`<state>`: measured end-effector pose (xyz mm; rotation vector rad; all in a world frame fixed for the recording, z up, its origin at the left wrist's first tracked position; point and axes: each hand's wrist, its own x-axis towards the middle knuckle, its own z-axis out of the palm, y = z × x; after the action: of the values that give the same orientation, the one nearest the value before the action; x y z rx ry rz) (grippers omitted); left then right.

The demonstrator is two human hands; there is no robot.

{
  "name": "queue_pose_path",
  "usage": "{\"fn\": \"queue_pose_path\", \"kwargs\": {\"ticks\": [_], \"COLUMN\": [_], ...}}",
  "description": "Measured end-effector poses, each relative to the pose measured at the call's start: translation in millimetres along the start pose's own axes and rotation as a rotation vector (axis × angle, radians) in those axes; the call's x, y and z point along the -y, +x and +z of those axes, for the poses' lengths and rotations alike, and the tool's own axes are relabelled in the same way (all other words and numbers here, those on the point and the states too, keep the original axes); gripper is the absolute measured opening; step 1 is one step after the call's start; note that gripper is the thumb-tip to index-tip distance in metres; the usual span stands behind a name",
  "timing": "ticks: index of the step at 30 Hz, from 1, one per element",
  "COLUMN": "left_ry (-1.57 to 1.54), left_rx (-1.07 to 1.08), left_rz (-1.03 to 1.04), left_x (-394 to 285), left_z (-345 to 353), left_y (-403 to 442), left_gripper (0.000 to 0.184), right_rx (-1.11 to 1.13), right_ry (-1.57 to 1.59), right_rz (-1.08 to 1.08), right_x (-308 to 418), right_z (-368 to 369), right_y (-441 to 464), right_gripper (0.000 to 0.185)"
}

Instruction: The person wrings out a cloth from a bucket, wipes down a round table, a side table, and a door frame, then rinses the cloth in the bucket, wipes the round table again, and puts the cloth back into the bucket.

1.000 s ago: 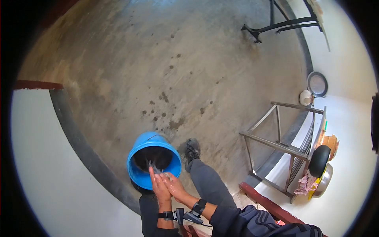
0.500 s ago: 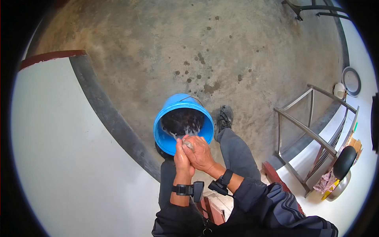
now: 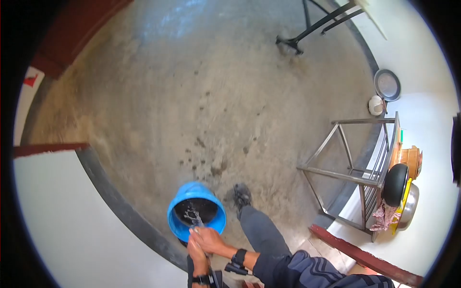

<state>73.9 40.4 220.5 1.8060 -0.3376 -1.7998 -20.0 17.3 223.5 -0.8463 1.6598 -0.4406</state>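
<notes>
Just over the near rim of a blue bucket (image 3: 174,218), my left hand (image 3: 196,250) and my right hand (image 3: 210,239) are pressed together. Both are closed around a small, pale wet cloth, mostly hidden by the fingers. Water (image 3: 193,216) streams from the hands into the bucket, which has dark water inside. The bucket stands on the floor by my feet, its mouth facing me.
Wet spots mark the concrete floor (image 3: 144,110). To the right is a metal frame rack (image 3: 341,176) with a black pan (image 3: 396,185) and a steel bowl (image 3: 409,206) at its side. A white wall (image 3: 72,211) is at left, black stand legs (image 3: 317,29) at the far right.
My view has tilted up and turned, so hands and bucket appear lower and further left. The hands remain clasped around the cloth, and a thicker splash of water falls from them.
</notes>
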Motion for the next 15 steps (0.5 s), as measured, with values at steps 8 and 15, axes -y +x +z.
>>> {"fn": "queue_pose_path", "kwargs": {"ticks": [8,15], "left_ry": [0.318,0.446], "left_rx": [0.162,0.263], "left_rz": [0.154,0.032], "left_x": [-82.3,-159.4], "left_z": [13.1,29.4], "left_y": [-133.9,-243.5], "left_gripper": [0.037,0.062], "right_rx": [0.028,0.647], "right_ry": [0.440,0.878], "right_rz": [-0.130,-0.164], "right_x": [19.5,64.9], "right_z": [-13.8,-90.6], "right_y": [-68.0,-135.6], "right_gripper": [0.052,0.023]}}
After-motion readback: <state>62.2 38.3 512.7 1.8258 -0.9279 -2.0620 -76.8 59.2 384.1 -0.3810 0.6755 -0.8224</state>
